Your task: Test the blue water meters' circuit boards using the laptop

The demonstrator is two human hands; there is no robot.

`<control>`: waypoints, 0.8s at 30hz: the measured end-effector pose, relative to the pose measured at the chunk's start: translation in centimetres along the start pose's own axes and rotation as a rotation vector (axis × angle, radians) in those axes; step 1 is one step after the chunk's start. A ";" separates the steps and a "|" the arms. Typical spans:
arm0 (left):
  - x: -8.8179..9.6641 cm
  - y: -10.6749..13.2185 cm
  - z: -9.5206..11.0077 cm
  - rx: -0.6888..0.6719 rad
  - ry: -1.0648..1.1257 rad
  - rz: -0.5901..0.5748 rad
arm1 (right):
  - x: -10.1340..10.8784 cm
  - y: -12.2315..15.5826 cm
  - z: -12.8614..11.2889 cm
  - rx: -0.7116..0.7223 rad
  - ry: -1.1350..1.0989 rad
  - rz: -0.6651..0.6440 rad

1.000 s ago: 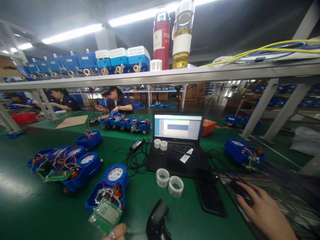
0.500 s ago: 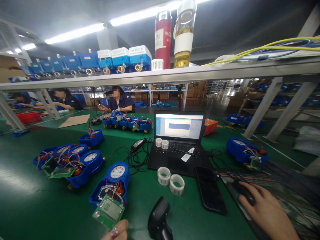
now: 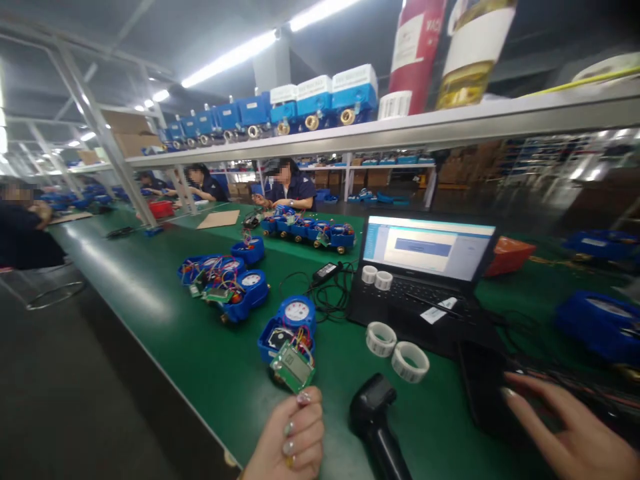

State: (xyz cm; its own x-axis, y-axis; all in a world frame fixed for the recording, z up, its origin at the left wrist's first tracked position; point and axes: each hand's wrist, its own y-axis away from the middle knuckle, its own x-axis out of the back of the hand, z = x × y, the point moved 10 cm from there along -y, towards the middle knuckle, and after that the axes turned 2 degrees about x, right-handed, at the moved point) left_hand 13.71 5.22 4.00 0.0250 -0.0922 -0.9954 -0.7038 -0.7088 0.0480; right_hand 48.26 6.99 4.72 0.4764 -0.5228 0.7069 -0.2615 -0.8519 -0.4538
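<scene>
My left hand (image 3: 297, 433) is closed, thumb and forefinger at the lower edge of a green circuit board (image 3: 294, 368) with a small display. Coloured wires join this board to an open blue water meter (image 3: 295, 312) with a round white dial. My right hand (image 3: 575, 420) is partly spread, thumb and forefinger apart, beside the black phone (image 3: 480, 380). Nothing shows between its fingers; the mouse cannot be made out. A black barcode scanner (image 3: 375, 420) lies between my hands.
An open laptop (image 3: 425, 293) stands behind two label rolls (image 3: 381, 339). More blue meters with loose boards (image 3: 235, 293) sit on the left. Overhead runs a shelf (image 3: 320, 137) bearing meters and bottles. Several people work beyond the green table (image 3: 200, 347).
The view has swung left, showing more of the table's left side. My right hand has left the mouse and moved toward the phone. My left hand shows more fully, still at the board.
</scene>
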 end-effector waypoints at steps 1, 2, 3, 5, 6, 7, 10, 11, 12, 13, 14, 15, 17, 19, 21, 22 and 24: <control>0.0 0.1 0.0 -0.011 -0.010 0.006 | -2.4 0.3 -2.1 -0.081 -0.145 -0.148; 0.1 0.2 0.1 -0.026 -0.019 0.014 | -4.8 0.8 -4.9 -0.123 -0.285 -0.292; 0.2 0.2 0.2 -0.035 -0.032 0.021 | -6.6 1.4 -8.3 -0.120 -0.426 -0.386; 0.5 0.4 0.3 -0.057 -0.054 0.037 | -10.1 2.8 -15.3 -0.089 -0.684 -0.586; 0.7 0.4 0.4 -0.065 -0.071 0.044 | -11.5 3.5 -18.2 -0.078 -0.777 -0.666; 0.8 0.5 0.5 -0.071 -0.094 0.051 | -12.7 3.9 -20.6 -0.074 -0.839 -0.720; 1.0 0.5 0.8 -0.068 -0.232 0.054 | -15.6 4.4 -24.9 -0.078 -0.907 -0.805; 1.2 0.5 0.9 -0.069 -0.299 0.064 | -16.3 4.5 -25.8 -0.058 -0.903 -0.819; 1.6 0.4 1.2 -0.074 -0.386 0.093 | -16.8 4.4 -26.4 -0.026 -0.892 -0.822; 2.2 0.3 1.5 -0.081 -0.484 0.144 | -17.2 4.4 -27.0 0.013 -0.877 -0.813; 2.9 0.3 1.9 -0.089 -0.585 0.208 | -17.4 4.3 -27.3 0.052 -0.858 -0.796; 3.7 0.4 2.4 -0.100 -0.674 0.274 | -17.5 4.1 -27.4 0.080 -0.841 -0.769; 4.9 0.7 3.9 -0.163 -0.803 0.390 | -17.6 4.0 -27.2 0.100 -0.821 -0.742; 5.5 2.1 6.5 -0.339 -0.952 0.529 | -17.8 4.1 -26.8 0.122 -0.803 -0.761; 4.8 4.5 9.4 -0.601 -1.115 0.663 | -18.2 4.2 -26.1 0.148 -0.766 -0.787; 4.3 5.8 10.5 -0.719 -1.174 0.718 | -18.7 4.4 -25.7 0.161 -0.747 -0.809; 3.2 7.5 11.7 -0.861 -1.256 0.766 | -19.9 4.8 -24.8 0.163 -0.726 -0.833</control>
